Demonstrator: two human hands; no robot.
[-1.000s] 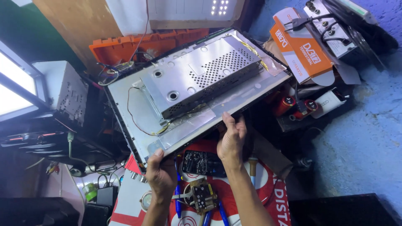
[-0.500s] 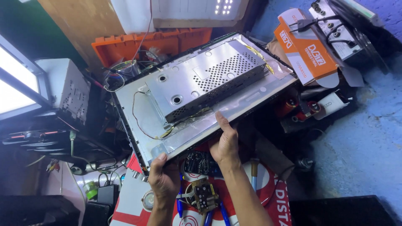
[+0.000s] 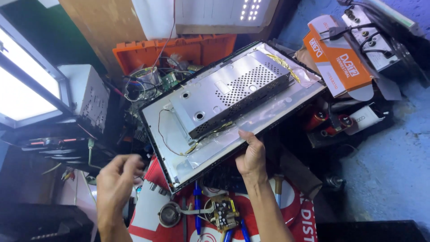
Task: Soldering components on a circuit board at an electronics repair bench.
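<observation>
Clearly the right hand (image 3: 251,157) is the nearer one: its fingers are clamped on the near long edge of the screen panel (image 3: 233,112), which lies back-up and slanting from near left to far right, metal cover (image 3: 230,94) on top. Off to the left, the left hand (image 3: 117,177) hangs free with fingers loosely curled, holding nothing. An orange-and-white carton (image 3: 340,62) sits at far right, an orange crate (image 3: 179,49) behind.

Light: bright glare from lit panel (image 3: 20,89) at left edge
Shadows: deep at lower corners
Blur: left hand (image 3: 117,179) smeared
</observation>
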